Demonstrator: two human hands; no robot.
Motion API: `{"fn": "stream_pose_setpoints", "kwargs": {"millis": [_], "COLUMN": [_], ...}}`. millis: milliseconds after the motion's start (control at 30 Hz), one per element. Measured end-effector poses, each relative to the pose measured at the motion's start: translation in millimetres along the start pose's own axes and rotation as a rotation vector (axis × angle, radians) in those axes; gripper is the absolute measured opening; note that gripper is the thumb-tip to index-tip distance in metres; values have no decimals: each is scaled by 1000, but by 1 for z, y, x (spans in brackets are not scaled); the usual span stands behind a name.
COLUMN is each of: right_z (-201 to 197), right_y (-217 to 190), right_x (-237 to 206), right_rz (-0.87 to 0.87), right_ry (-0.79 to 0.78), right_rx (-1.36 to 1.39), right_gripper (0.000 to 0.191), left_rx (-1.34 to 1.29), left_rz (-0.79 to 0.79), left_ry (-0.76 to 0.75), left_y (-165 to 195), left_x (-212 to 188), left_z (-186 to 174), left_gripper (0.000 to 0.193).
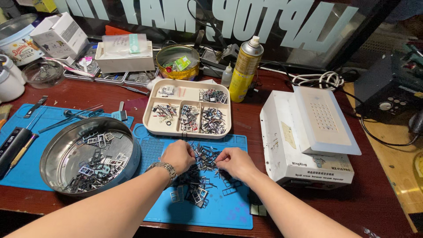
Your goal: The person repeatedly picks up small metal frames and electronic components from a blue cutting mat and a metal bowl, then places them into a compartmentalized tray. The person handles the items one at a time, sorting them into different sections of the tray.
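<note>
A heap of small dark and silver metal card trays (198,183) lies on a blue work mat (224,211). My left hand (177,155), with a metal watch on its wrist, rests on the heap's upper left with fingers curled down into the pieces. Beside it, my right hand (234,162) pinches at pieces on the heap's upper right. Whether either hand has a piece lifted is hidden by the fingers. Just beyond the hands stands a cream divided tray (176,94) with sorted small parts in its compartments.
A round steel bowl (57,154) with more metal trays sits at left on another blue mat (26,172) with hand tools. A white box-shaped machine (308,145) stands at right. A yellow spray can (244,70), a tin, boxes and cables crowd the back.
</note>
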State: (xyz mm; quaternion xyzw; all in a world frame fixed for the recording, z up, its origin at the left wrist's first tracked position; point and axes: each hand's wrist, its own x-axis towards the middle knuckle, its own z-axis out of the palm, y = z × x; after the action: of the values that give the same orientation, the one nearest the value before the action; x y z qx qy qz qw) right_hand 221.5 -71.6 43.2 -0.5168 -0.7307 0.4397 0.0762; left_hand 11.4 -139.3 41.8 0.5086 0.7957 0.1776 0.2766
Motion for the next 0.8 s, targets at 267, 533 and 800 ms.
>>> {"fn": "stream_pose_setpoints", "kwargs": {"millis": [267,533,800], "right_z": [23,42,45], "right_y": [-7,-39,-67], "right_x": [-13,-37,-49], "right_rz": [3,-31,-36], "right_ry": [41,140,176], "right_rx": [-54,-63,-257], "right_gripper": [10,18,17], "left_rx": [121,175,194], "left_rz": [159,325,432], "left_ry": [-112,-176,-183], "left_y": [6,4,1], "left_x": [-13,0,-1], "left_z": [-5,0,-3], "left_gripper": [17,11,13]}}
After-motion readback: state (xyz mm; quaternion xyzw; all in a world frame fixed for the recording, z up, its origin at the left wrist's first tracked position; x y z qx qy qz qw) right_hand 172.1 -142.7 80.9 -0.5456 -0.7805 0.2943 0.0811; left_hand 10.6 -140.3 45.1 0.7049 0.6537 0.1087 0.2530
